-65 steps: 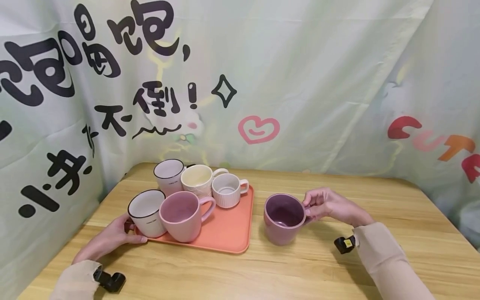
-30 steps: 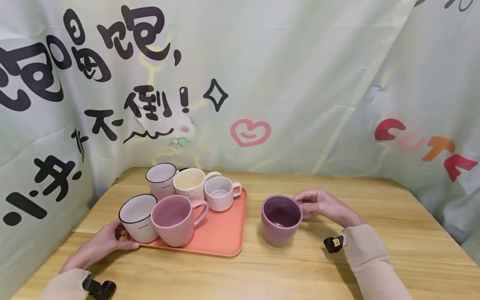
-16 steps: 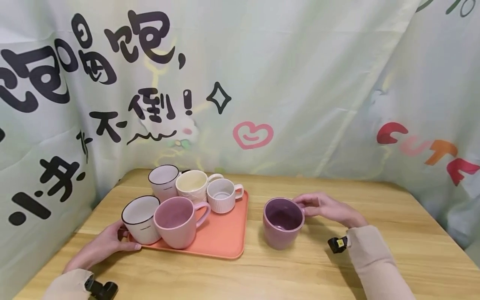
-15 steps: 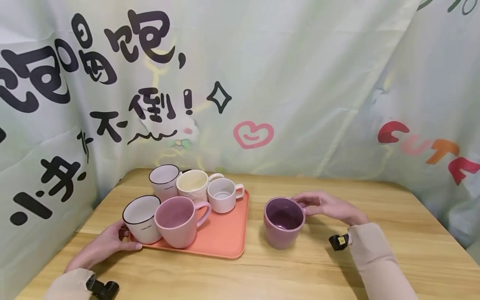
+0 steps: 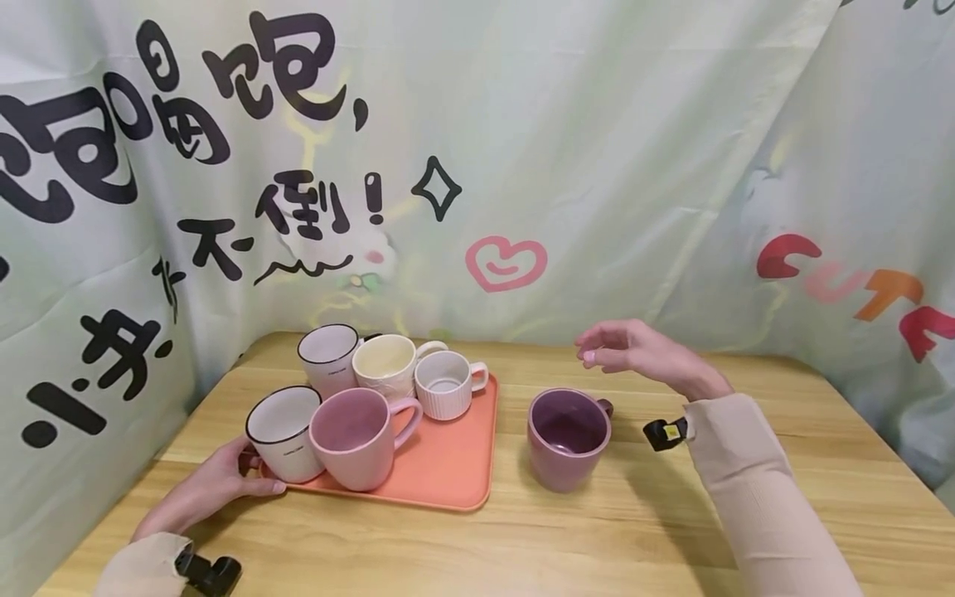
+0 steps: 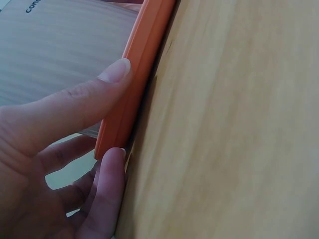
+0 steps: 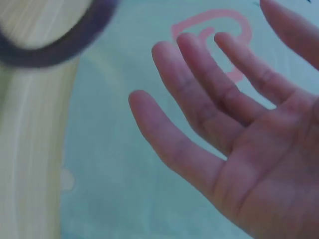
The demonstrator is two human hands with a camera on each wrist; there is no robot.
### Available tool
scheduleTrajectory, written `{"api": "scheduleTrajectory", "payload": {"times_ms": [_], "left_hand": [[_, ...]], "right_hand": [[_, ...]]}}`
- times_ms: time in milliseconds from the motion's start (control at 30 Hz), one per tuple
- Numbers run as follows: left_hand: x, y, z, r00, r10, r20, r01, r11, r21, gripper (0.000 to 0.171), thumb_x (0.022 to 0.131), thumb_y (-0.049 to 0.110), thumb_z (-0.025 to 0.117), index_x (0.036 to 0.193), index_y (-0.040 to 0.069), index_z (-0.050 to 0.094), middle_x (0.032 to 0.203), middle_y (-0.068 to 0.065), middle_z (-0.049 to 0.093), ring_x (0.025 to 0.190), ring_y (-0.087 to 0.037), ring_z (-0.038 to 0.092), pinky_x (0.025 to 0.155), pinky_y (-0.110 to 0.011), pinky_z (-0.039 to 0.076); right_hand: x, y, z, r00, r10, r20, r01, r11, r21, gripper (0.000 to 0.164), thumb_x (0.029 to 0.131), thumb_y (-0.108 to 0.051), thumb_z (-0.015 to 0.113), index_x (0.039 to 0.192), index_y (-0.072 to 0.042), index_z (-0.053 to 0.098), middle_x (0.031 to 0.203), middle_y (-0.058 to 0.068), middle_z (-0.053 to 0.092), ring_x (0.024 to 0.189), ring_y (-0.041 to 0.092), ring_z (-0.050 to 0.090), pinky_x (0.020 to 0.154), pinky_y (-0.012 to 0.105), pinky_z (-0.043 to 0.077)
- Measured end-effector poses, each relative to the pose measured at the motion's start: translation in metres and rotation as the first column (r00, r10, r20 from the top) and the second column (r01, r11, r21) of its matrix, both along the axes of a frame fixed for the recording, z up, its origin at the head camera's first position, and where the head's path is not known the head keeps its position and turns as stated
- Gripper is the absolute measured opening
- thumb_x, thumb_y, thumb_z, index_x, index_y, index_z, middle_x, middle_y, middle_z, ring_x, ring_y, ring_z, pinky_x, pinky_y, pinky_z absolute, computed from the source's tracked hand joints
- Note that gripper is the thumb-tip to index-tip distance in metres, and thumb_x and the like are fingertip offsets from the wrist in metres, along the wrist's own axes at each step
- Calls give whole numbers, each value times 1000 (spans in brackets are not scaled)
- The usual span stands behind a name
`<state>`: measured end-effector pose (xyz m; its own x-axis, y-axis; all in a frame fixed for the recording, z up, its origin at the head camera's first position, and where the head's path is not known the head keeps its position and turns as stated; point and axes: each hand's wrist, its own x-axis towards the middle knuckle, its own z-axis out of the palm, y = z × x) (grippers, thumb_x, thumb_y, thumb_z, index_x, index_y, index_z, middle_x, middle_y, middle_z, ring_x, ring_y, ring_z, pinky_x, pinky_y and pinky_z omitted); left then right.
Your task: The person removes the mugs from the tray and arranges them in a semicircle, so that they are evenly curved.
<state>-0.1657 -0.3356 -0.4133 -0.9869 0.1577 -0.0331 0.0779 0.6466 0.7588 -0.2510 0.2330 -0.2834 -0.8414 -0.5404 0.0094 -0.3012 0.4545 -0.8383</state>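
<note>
purple mug [image 5: 563, 468]: glossy ceramic look | small cup [image 5: 448, 403]: ribbed | cream cup [image 5: 392, 381]: raised pattern | tray [image 5: 455, 464]: smooth plastic look | table [image 5: 522, 551]: smooth wood grain | backdrop [image 5: 597, 166]: creased cloth

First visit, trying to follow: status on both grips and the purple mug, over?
Left grip holds tray by corner. Right grip empty, touching nothing. Purple mug upright on table, beside tray. Other mugs crowd tray's left.
</note>
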Motion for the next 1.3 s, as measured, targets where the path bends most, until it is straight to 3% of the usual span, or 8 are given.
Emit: {"api": "scheduleTrajectory", "payload": {"times_ms": [267, 733, 900, 1067, 1300], "left_hand": [[-2, 1, 1, 1000, -10, -13, 10, 1000, 9, 68, 78, 14, 88, 124, -14, 48, 96, -9, 56, 87, -22, 51, 75, -28, 43], [-3, 3, 4, 1000, 1, 0, -1, 1000, -8, 69, 79, 16, 88, 127, -14, 47, 98, -8, 57, 88, -22, 52, 76, -28, 43], [-1, 2, 3, 1000, -1, 2, 1, 1000, -12, 71, 78, 16, 88, 127, -15, 47, 99, -10, 57, 89, -23, 52, 76, -28, 43], [1, 0, 2, 1000, 8, -1, -8, 1000, -13, 72, 77, 16, 89, 127, -15, 47, 100, -10, 57, 90, -23, 52, 77, -28, 44], [2, 0, 3, 1000, -1, -3, 1, 1000, 12, 69, 78, 14, 88, 126, -15, 47, 98, -10, 56, 89, -24, 51, 75, -28, 43]], "right_hand": [[0, -25, 20, 998, -44, 48, 46, 998, -43, 42, 100, -16, 63, 132, 10, 55, 124, 19, 64, 109, 29, 64, 98, 46, 49], [-1, -80, 38, 995, 11, 96, 4, 989, -149, 38, 98, -13, 64, 130, 8, 57, 116, 16, 67, 105, 28, 64, 95, 46, 51], [5, -102, 36, 993, 32, 109, -11, 982, -189, 36, 97, -10, 65, 128, 6, 59, 116, 15, 67, 110, 36, 64, 96, 51, 50], [11, -122, 28, 992, 37, 117, -10, 975, -221, 34, 97, -10, 66, 127, 5, 61, 115, 15, 68, 111, 39, 64, 92, 47, 53], [15, -143, 13, 983, 83, 165, -33, 957, -289, 33, 98, -5, 63, 127, 9, 59, 117, 23, 66, 98, 26, 67, 89, 46, 54]]}}
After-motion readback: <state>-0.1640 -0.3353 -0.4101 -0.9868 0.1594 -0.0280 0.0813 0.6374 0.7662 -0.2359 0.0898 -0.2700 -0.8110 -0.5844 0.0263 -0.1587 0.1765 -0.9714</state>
